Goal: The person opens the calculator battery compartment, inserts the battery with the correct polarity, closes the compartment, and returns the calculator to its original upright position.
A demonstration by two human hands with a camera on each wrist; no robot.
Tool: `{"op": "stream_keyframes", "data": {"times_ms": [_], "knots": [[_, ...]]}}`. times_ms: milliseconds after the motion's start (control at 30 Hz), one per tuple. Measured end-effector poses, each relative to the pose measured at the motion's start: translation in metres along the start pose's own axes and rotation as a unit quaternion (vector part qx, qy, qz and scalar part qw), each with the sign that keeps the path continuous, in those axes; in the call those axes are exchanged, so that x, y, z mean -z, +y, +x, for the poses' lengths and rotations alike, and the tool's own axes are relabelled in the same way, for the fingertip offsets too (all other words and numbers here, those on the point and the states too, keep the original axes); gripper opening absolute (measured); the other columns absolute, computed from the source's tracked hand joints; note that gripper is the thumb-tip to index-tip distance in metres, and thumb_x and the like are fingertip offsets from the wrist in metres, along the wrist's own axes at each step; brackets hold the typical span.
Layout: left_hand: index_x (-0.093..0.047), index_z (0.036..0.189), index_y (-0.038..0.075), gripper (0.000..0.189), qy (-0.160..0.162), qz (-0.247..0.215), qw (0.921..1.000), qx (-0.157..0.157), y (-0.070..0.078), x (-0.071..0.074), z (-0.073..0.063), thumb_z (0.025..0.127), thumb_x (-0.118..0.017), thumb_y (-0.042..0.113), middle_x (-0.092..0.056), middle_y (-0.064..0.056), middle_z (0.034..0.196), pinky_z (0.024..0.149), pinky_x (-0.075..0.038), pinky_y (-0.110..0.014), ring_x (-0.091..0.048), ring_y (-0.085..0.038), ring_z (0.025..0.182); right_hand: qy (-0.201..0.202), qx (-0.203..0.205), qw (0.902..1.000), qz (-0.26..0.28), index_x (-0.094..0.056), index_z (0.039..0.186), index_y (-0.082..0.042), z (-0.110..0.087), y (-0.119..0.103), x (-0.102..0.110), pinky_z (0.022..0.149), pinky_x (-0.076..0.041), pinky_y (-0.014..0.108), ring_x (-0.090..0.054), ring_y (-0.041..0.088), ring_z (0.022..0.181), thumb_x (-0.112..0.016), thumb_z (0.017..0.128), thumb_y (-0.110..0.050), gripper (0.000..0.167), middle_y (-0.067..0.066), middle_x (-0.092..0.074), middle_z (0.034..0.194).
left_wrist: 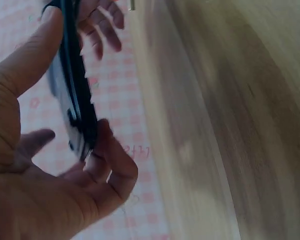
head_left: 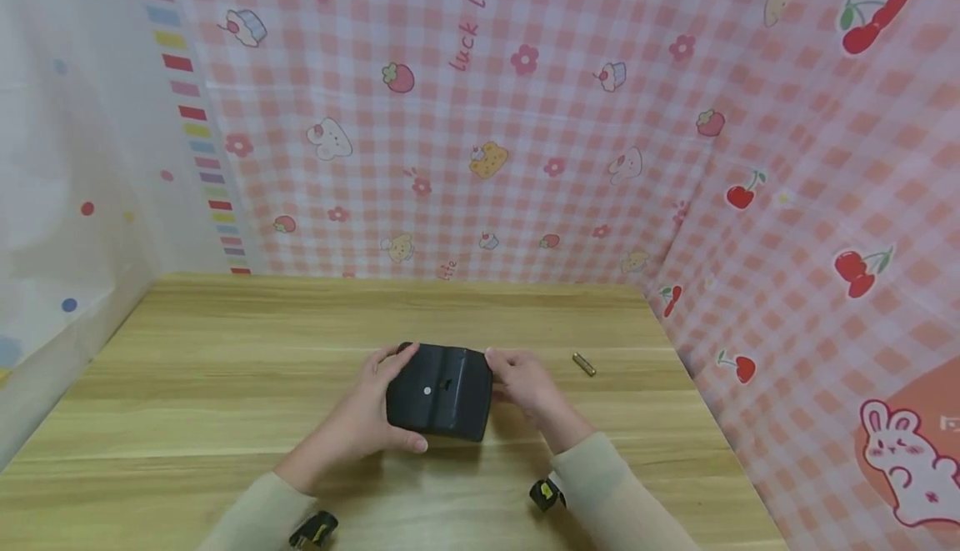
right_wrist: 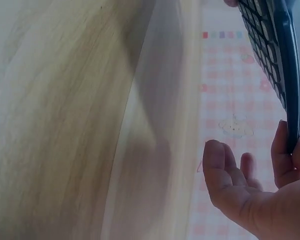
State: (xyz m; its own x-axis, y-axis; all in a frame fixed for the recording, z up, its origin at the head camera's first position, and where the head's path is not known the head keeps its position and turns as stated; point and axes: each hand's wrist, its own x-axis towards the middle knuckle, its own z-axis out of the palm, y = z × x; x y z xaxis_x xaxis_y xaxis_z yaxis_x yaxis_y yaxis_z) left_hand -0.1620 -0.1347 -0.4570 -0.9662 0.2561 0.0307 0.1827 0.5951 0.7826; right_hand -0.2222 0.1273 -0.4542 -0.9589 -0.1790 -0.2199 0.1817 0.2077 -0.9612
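Observation:
A black calculator (head_left: 438, 393) is held above the wooden table with its back turned toward the head camera. A pale round spot and a small dark slot show on that back. My left hand (head_left: 375, 409) grips its left side, with the thumb along the near edge and fingers at the far edge. Between thumb and index finger, my right hand (head_left: 528, 380) pinches its far right corner. Rows of keys (right_wrist: 262, 40) show on its other face in the right wrist view. To the right of the right hand lies a small cylindrical battery (head_left: 583, 364) on the table.
The wooden table (head_left: 225, 368) meets a pink checked cloth (head_left: 450, 117) at the back. Another cherry-print checked cloth (head_left: 825, 201) closes the right side, and a white dotted sheet (head_left: 67, 159) hangs at the left. Black wrist devices (head_left: 546, 494) sit by both sleeves.

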Motion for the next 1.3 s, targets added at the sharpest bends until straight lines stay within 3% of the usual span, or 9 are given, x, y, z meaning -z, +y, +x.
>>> {"op": "stream_keyframes", "data": {"times_ms": [133, 233, 333, 467, 600, 767, 1033, 1300], "knots": [[-0.021, 0.172, 0.032, 0.142, -0.006, 0.051, 0.9986, 0.009, 0.001, -0.005, 0.000, 0.059, -0.108, 0.034, -0.014, -0.021, 0.174, 0.103, -0.055, -0.060, -0.060, -0.048, 0.128, -0.031, 0.018, 0.9993, -0.010, -0.072, 0.120, 0.010, -0.002, -0.001, -0.006, 0.095, -0.065, 0.043, -0.076, 0.020, 0.101, -0.051, 0.114, -0.019, 0.036, 0.021, -0.076, 0.120], [-0.022, 0.172, 0.027, 0.143, -0.018, 0.082, 0.9964, -0.010, 0.000, -0.008, 0.001, 0.059, -0.108, 0.038, -0.017, -0.018, 0.175, 0.098, -0.058, -0.056, -0.063, -0.043, 0.122, -0.050, 0.021, 0.9980, -0.031, -0.072, 0.121, 0.009, -0.004, -0.001, -0.007, 0.100, -0.063, 0.045, -0.075, 0.023, 0.110, -0.049, 0.115, -0.020, 0.037, 0.021, -0.075, 0.125], [-0.028, 0.171, 0.022, 0.139, -0.028, 0.115, 0.9924, -0.035, -0.001, -0.009, 0.002, 0.058, -0.107, 0.043, -0.027, -0.014, 0.174, 0.101, -0.056, -0.058, -0.061, -0.041, 0.130, -0.054, 0.011, 0.9973, -0.047, -0.071, 0.126, 0.007, -0.005, 0.000, -0.007, 0.104, -0.061, 0.047, -0.073, 0.028, 0.119, -0.048, 0.115, -0.022, 0.039, 0.022, -0.073, 0.132], [-0.036, 0.167, 0.018, 0.134, -0.025, 0.196, 0.9769, -0.082, -0.006, -0.009, 0.005, 0.058, -0.102, 0.058, -0.043, -0.011, 0.167, 0.113, -0.046, -0.068, -0.052, -0.043, 0.142, -0.059, -0.008, 0.9964, -0.060, -0.070, 0.131, 0.006, -0.005, 0.005, -0.006, 0.108, -0.058, 0.049, -0.072, 0.030, 0.123, -0.049, 0.116, -0.024, 0.040, 0.022, -0.071, 0.137], [-0.041, 0.164, 0.013, 0.132, -0.006, 0.256, 0.9563, -0.141, -0.011, -0.010, 0.007, 0.058, -0.097, 0.066, -0.053, -0.012, 0.159, 0.120, -0.039, -0.066, -0.050, -0.038, 0.146, -0.069, -0.015, 0.9957, -0.059, -0.072, 0.121, 0.005, -0.003, 0.008, -0.005, 0.109, -0.058, 0.049, -0.070, 0.027, 0.124, -0.047, 0.116, -0.024, 0.038, 0.020, -0.071, 0.137], [-0.043, 0.162, 0.012, 0.131, 0.008, 0.277, 0.9443, -0.178, -0.014, -0.011, 0.009, 0.057, -0.096, 0.068, -0.056, -0.010, 0.157, 0.117, -0.042, -0.061, -0.056, -0.033, 0.141, -0.071, -0.010, 0.9957, -0.060, -0.072, 0.114, 0.003, -0.001, 0.009, -0.004, 0.108, -0.058, 0.051, -0.067, 0.032, 0.131, -0.048, 0.116, -0.023, 0.036, 0.020, -0.070, 0.139], [-0.043, 0.161, 0.013, 0.132, 0.016, 0.294, 0.9375, -0.186, -0.014, -0.007, 0.011, 0.054, -0.096, 0.070, -0.056, -0.008, 0.157, 0.111, -0.044, -0.058, -0.057, -0.033, 0.137, -0.043, -0.005, 0.9901, -0.133, -0.066, 0.145, -0.004, -0.004, 0.006, -0.003, 0.119, -0.045, 0.063, -0.055, 0.039, 0.143, -0.051, 0.114, -0.039, 0.049, 0.019, -0.060, 0.154], [-0.046, 0.160, 0.012, 0.132, 0.028, 0.297, 0.9343, -0.195, -0.013, -0.003, 0.013, 0.053, -0.096, 0.071, -0.057, -0.007, 0.155, 0.111, -0.043, -0.057, -0.057, -0.031, 0.137, -0.023, 0.036, 0.9872, -0.154, -0.074, 0.128, -0.004, -0.005, 0.003, -0.003, 0.115, -0.047, 0.059, -0.058, 0.031, 0.133, -0.051, 0.114, -0.039, 0.044, 0.015, -0.068, 0.140]]}}
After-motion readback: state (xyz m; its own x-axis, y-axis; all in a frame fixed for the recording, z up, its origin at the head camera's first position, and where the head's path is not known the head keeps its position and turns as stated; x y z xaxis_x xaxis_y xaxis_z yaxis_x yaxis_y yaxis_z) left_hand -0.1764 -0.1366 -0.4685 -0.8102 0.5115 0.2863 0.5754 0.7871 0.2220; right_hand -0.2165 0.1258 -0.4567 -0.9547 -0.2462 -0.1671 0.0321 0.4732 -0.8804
